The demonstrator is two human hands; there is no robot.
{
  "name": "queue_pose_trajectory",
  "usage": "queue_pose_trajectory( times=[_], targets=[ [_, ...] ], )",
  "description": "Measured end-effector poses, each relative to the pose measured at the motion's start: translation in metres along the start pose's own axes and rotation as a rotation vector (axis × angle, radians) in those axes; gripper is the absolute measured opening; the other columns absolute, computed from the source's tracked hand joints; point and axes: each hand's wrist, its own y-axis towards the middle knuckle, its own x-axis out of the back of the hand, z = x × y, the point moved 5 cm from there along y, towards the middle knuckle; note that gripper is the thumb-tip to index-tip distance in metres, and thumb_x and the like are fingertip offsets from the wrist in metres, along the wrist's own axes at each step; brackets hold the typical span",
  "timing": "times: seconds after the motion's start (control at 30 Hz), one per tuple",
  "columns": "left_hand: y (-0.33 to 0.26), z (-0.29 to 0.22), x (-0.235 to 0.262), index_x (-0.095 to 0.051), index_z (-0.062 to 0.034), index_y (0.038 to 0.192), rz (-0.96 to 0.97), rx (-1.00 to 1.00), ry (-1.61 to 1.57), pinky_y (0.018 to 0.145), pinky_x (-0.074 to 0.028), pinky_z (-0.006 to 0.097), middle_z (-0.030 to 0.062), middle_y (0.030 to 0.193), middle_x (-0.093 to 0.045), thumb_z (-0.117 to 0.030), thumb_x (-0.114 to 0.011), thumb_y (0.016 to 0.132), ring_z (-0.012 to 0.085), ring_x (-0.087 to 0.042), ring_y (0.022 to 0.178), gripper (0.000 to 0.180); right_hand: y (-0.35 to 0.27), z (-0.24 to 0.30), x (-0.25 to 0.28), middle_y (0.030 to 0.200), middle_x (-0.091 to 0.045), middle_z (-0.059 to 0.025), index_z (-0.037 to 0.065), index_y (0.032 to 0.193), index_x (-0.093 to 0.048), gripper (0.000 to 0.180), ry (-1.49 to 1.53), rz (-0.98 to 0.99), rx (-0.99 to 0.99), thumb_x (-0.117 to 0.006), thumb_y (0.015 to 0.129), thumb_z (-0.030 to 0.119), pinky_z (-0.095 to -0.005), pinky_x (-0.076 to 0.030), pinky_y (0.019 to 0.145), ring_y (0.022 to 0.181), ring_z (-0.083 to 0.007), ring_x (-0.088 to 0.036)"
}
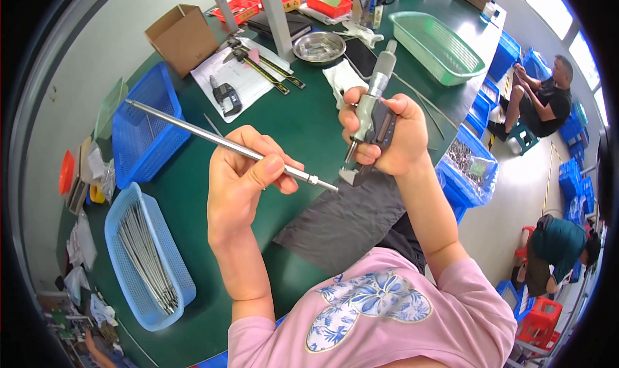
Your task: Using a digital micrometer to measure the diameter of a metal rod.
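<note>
My left hand (248,174) is closed around a long metal rod (200,131) with a stepped, narrower end. That end points toward my right hand, and the far end reaches over a blue basket. In my right hand (401,133) I grip a digital micrometer (371,113), its thimble pointing up and away. Its frame and jaw are low, close to the rod's stepped tip but apart from it. Part of the micrometer's body is covered by my fingers. Beneath both hands lies a dark grey cloth (342,223) on the green table (284,129).
A light blue basket (187,290) with several rods stands at left, near a blue basket (122,155). Calipers (274,68) and another gauge (225,97) lie on paper. Further back are a steel bowl (319,48) and a green basket (445,71). Other people (548,97) are at right.
</note>
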Motion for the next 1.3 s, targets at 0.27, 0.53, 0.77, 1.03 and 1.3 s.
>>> queue_pose_trajectory(
  times=[0.27,0.53,0.77,1.03,1.3],
  targets=[
    [0.0,0.012,-0.018,-0.051,0.0001,0.08,0.046,0.037,-0.029,0.053,-0.053,0.025,0.0165,0.073,-0.061,-0.003,-0.065,0.08,0.0182,-0.063,0.058,0.014,-0.021,0.001,-0.038,0.077,-0.06,-0.0223,-0.009,0.093,-0.056,0.063,-0.193,-0.134,0.157,-0.039,0.082,0.051,-0.024,-0.046,0.039,0.053,-0.0189,-0.057],
    [-0.001,0.015,-0.021,-0.051,-0.0001,0.08,0.049,0.056,-0.053,0.052,-0.053,0.024,0.0173,0.075,-0.062,-0.003,-0.065,0.08,0.0169,-0.063,0.057,0.014,-0.026,-0.005,-0.047,0.073,-0.061,-0.0197,-0.004,0.088,-0.059,0.074,-0.246,-0.135,0.184,-0.03,0.086,0.064,-0.0217,-0.04,0.035,0.05,-0.0159,-0.055],
    [-0.001,0.016,-0.023,-0.05,-0.0003,0.08,0.073,0.094,-0.038,0.051,-0.053,0.024,0.0163,0.074,-0.063,-0.003,-0.065,0.079,0.0154,-0.062,0.056,0.015,-0.023,-0.009,-0.053,0.075,-0.061,-0.0205,-0.005,0.09,-0.058,0.073,-0.203,-0.115,0.167,-0.028,0.087,0.062,-0.0226,-0.041,0.036,0.056,-0.0179,-0.058],
    [-0.002,0.018,-0.024,-0.05,-0.0013,0.081,0.065,0.111,-0.023,0.05,-0.052,0.024,0.0146,0.073,-0.063,-0.003,-0.066,0.079,0.0149,-0.062,0.056,0.016,-0.024,-0.007,-0.052,0.077,-0.061,-0.0212,-0.006,0.091,-0.058,0.068,-0.254,-0.138,0.187,-0.031,0.086,0.056,-0.0222,-0.041,0.036,0.059,-0.0194,-0.059],
    [-0.002,0.018,-0.024,-0.051,-0.001,0.08,0.053,0.111,-0.018,0.05,-0.051,0.024,0.0147,0.073,-0.063,-0.003,-0.067,0.078,0.0148,-0.061,0.056,0.017,-0.023,-0.01,-0.051,0.073,-0.061,-0.0195,-0.005,0.088,-0.06,0.075,-0.238,-0.112,0.181,-0.031,0.083,0.064,-0.0217,-0.04,0.036,0.054,-0.0168,-0.057]
  ],
)
